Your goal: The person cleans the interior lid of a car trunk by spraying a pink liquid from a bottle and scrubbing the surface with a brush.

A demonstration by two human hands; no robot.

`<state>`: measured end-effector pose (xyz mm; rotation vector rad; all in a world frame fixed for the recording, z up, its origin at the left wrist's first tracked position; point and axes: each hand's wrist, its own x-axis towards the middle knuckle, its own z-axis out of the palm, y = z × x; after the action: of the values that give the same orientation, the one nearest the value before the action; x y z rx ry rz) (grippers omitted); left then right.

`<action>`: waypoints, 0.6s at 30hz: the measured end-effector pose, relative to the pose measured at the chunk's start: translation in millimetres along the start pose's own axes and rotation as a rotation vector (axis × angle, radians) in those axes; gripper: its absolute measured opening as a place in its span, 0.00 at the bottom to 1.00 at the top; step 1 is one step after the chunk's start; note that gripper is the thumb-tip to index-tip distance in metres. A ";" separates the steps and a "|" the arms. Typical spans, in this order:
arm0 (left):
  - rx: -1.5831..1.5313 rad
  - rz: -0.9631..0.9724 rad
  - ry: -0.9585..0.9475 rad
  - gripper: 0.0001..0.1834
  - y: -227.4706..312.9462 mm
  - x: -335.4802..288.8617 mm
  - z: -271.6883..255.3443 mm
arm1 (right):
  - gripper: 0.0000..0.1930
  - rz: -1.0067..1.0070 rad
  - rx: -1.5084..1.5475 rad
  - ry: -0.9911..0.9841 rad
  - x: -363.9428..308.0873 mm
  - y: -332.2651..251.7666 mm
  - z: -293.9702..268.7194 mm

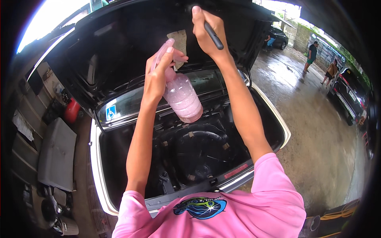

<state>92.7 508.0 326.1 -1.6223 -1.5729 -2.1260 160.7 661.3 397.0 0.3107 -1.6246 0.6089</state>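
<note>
My left hand point(157, 73) is closed round the neck and trigger of a pink spray bottle point(183, 97), which hangs tilted above the open car boot. The bottle is see-through, with pinkish liquid in it. Higher and to the right, my right hand point(209, 33) grips a tool with a black handle point(214, 35) up against the raised boot lid point(131, 33). The tool's working end is lost against the dark lid. A pale, worn patch point(177, 41) shows on the lid just behind the spray bottle.
Below lies the bare black boot well point(198, 154), edged by the white car body point(97, 166). A grey panel point(58, 154) leans at left near a red tank point(72, 110). On the wet floor at right stand people point(311, 55) and a dark car point(349, 93).
</note>
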 end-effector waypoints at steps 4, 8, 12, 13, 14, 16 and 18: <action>-0.003 0.015 0.011 0.28 7.0 2.7 -4.6 | 0.21 -0.107 -0.046 0.012 -4.7 21.1 -0.4; 0.041 -0.016 0.047 0.28 3.0 -5.1 -12.0 | 0.21 -0.020 -0.031 0.010 -1.4 -10.7 -4.1; 0.019 -0.011 0.037 0.28 2.6 -2.6 -15.0 | 0.26 -0.062 -0.097 -0.019 -5.8 10.2 0.8; 0.006 -0.008 0.017 0.29 0.9 -2.8 -14.5 | 0.26 -0.032 -0.062 -0.008 -13.1 19.2 2.0; 0.009 -0.002 0.022 0.29 -0.3 -3.5 -14.8 | 0.26 -0.040 -0.057 -0.010 -12.6 18.6 2.1; 0.013 -0.023 0.043 0.29 -1.7 -7.7 -13.2 | 0.25 0.096 -0.046 -0.050 -19.5 16.2 -3.1; 0.025 -0.011 0.027 0.29 -3.2 -4.6 -16.0 | 0.25 0.067 -0.032 -0.020 -19.8 7.7 -2.7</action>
<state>81.8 495.8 321.5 -1.5740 -1.5972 -2.1155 161.9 666.2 376.2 0.2405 -1.6675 0.6318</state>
